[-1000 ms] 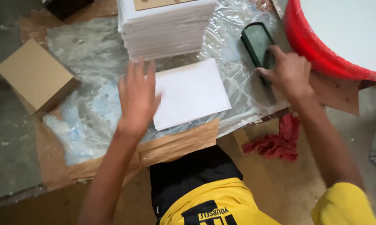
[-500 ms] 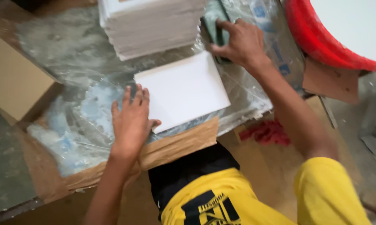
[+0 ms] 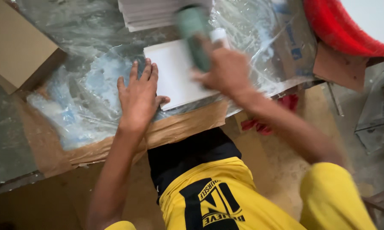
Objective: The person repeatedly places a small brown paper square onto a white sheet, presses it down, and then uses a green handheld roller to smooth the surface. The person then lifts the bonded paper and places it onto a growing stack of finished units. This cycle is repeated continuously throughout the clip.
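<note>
At the bottom of the frame the person's yellow shirt (image 3: 226, 200) and yellow shorts leg fill the near view, with a bare dusty floor (image 3: 277, 157) around them. A crumpled red cloth (image 3: 260, 124) lies on that floor just right of centre, under the right forearm. Above it, torn brown cardboard (image 3: 179, 127) edges the low surface, which is covered by wrinkled clear plastic sheeting (image 3: 77, 98). The left hand (image 3: 138, 98) lies flat, fingers spread, palm down on the sheeting, its thumb touching the left edge of a white sheet (image 3: 175, 72) at frame centre; its grip is wide and holds nothing. The right hand (image 3: 226, 70) sits over the right part of that sheet, its grip closed around a dark green oblong tool (image 3: 194, 36), blurred by motion, that points toward the top of the frame. What the tool is I cannot tell. Beyond, at top centre, a stack of white sheets (image 3: 158, 12) rests on the plastic. A plain cardboard box (image 3: 17, 47) sits at upper left, and a red tub (image 3: 341, 30) curves across the upper right corner.
</note>
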